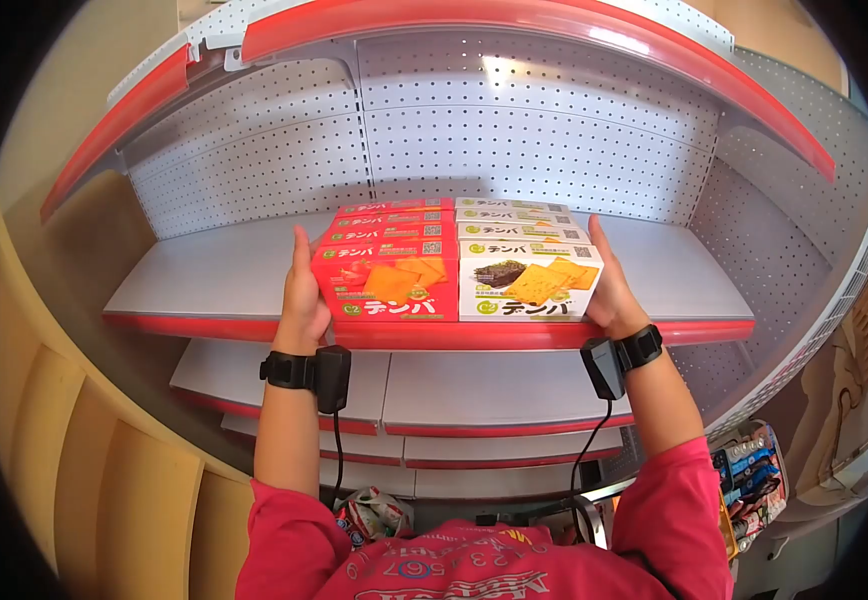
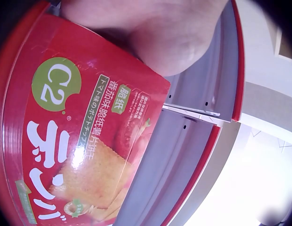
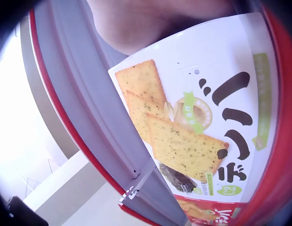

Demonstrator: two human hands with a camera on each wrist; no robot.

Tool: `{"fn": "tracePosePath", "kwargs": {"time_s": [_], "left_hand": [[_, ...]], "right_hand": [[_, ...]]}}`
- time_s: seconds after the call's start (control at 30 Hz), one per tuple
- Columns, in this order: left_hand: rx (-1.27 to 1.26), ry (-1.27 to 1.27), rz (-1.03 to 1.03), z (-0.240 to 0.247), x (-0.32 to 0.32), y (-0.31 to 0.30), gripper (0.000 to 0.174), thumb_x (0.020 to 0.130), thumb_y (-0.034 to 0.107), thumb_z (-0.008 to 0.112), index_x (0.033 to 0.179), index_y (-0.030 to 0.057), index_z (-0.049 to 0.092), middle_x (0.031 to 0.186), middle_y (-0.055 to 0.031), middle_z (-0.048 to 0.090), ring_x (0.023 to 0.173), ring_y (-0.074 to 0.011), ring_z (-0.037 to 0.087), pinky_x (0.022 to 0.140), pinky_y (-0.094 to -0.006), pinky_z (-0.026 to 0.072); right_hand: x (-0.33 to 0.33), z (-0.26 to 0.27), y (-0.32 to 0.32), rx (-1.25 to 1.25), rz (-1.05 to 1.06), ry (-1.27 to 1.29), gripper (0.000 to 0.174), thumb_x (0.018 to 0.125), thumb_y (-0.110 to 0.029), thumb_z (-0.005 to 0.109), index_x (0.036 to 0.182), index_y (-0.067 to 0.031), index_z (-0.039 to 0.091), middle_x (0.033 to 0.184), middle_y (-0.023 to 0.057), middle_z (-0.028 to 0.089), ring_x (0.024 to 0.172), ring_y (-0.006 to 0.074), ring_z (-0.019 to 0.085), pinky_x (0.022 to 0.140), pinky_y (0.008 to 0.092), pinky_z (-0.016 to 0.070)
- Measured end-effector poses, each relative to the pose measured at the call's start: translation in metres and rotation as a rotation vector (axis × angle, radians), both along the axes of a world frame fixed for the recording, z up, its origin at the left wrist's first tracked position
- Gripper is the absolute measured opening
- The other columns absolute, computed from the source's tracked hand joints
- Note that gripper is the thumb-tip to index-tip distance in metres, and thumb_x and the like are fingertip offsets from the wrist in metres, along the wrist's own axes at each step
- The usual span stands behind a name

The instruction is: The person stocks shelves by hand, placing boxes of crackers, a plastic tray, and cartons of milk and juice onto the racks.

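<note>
Two rows of cracker boxes stand side by side on the shelf board point(image 1: 224, 265), several deep, their fronts close to its red front edge. The left row is red, with a red cracker box point(image 1: 384, 285) in front; the right row is white, with a white cracker box point(image 1: 529, 285) in front. My left hand point(image 1: 304, 300) lies along the outer side of the red row, fingers extended toward the back. On the opposite side, my right hand point(image 1: 611, 285) rests against the white row, fingers also stretched backward. Both wrist views show the palm's heel beside the front box.
A perforated back panel point(image 1: 544, 120) rises behind the boxes. Overhead runs an upper shelf with a red edge point(image 1: 534, 22). Lower shelves point(image 1: 494, 390) lie beneath. Wooden shelving point(image 1: 84, 450) stands at left, and colourful packets point(image 1: 754, 475) sit at lower right.
</note>
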State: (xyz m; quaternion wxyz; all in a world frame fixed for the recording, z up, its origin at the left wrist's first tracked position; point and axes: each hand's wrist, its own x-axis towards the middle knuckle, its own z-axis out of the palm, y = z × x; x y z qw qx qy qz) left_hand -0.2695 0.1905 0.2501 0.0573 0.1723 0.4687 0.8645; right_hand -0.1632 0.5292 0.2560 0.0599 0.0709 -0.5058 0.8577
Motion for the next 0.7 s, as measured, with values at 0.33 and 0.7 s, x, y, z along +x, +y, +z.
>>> {"fn": "tracePosePath", "kwargs": {"time_s": [0.33, 0.7], "left_hand": [[0.012, -0.035, -0.001, 0.002, 0.002, 0.001, 0.063, 0.091, 0.053, 0.036, 0.118, -0.0037, 0.045, 0.111, -0.0122, 0.058, 0.1, -0.0169, 0.057, 0.087, -0.0313, 0.0449], [0.092, 0.144, 0.044, -0.005, 0.0, -0.001, 0.062, 0.093, 0.044, 0.039, 0.132, -0.0038, 0.033, 0.129, -0.0136, 0.044, 0.115, -0.018, 0.046, 0.097, -0.0319, 0.0366]], "right_hand": [[-0.001, -0.001, 0.001, 0.02, -0.023, 0.001, 0.067, 0.091, -0.053, 0.034, 0.133, -0.0008, 0.033, 0.129, 0.013, 0.045, 0.117, 0.0209, 0.046, 0.096, 0.032, 0.0385], [0.003, 0.004, -0.004, 0.01, -0.029, -0.01, 0.07, 0.091, -0.055, 0.033, 0.135, -0.001, 0.029, 0.132, 0.0136, 0.042, 0.12, 0.0214, 0.043, 0.098, 0.0321, 0.0361]]}}
